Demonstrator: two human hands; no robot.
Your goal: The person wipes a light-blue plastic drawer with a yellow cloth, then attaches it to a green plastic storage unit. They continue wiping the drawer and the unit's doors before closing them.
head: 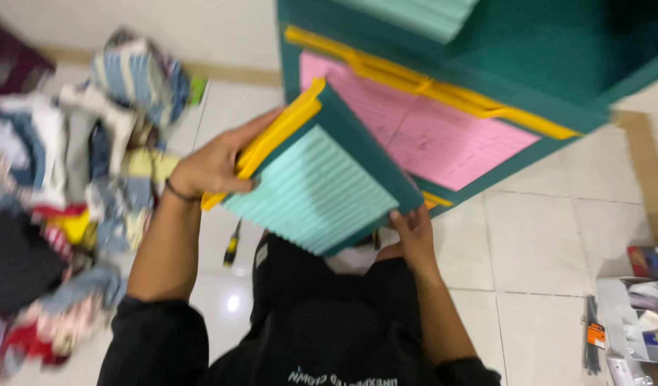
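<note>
My black shirt [322, 336] fills the bottom of the view, and both my forearms rise from it toward the panel I am holding. My right hand [413, 232] is clenched on the lower corner of the drawer panel [325, 179], fingers curled over the dark green edge at about 5 o'clock of the panel. My left hand [214, 164] is wrapped around the panel's yellow rail [272, 139] at about 9 o'clock, thumb underneath and fingers across the top, with a dark wristband [179, 191] on that wrist. The panel itself is tilted, its ribbed mint-green face turned up to me, framed in dark green, held in the air above the white tiled floor [543, 243].

On the floor just below the panel, at 7 o'clock of it, lies a screwdriver [232, 245] with a yellow and black handle. Farther left, at 9 o'clock of the view, a heap of mixed clothes [71, 179] is spread over the tiles. At 4 o'clock, near the right edge, sit some cardboard packaging and loose papers [640, 307].

Beyond the panel, at 1 o'clock, stands the green plastic cabinet [558, 64], with a pink ribbed drawer front [443, 136] edged by a yellow rail, just behind the panel's upper edge.
</note>
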